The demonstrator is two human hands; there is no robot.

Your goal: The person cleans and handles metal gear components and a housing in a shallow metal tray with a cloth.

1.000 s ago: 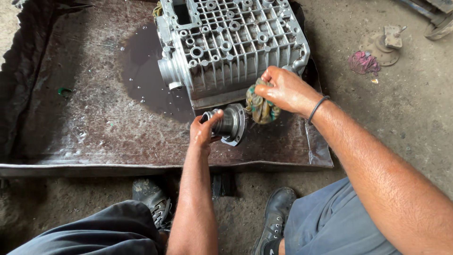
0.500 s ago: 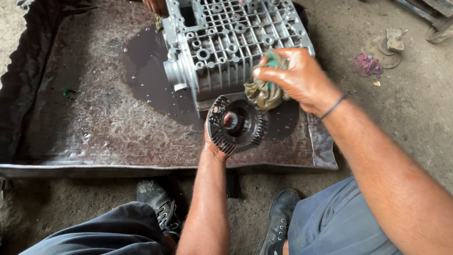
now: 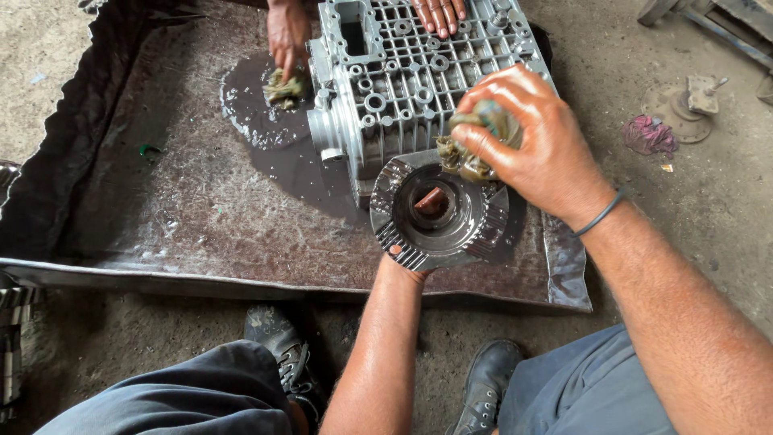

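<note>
Pink rag [image 3: 646,134], metal disc [image 3: 676,101] on ground

Bare forearms, thin dark band [image 3: 602,214] on right wrist, grey-blue trousers [image 3: 580,387], scuffed black boots [image 3: 483,387].

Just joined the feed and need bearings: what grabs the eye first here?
At centre, the left hand holds up a toothed gear hub while the right hand presses a greasy rag onto its rim. Behind lies a ribbed aluminium housing, on a metal tray with an oily puddle.
</note>
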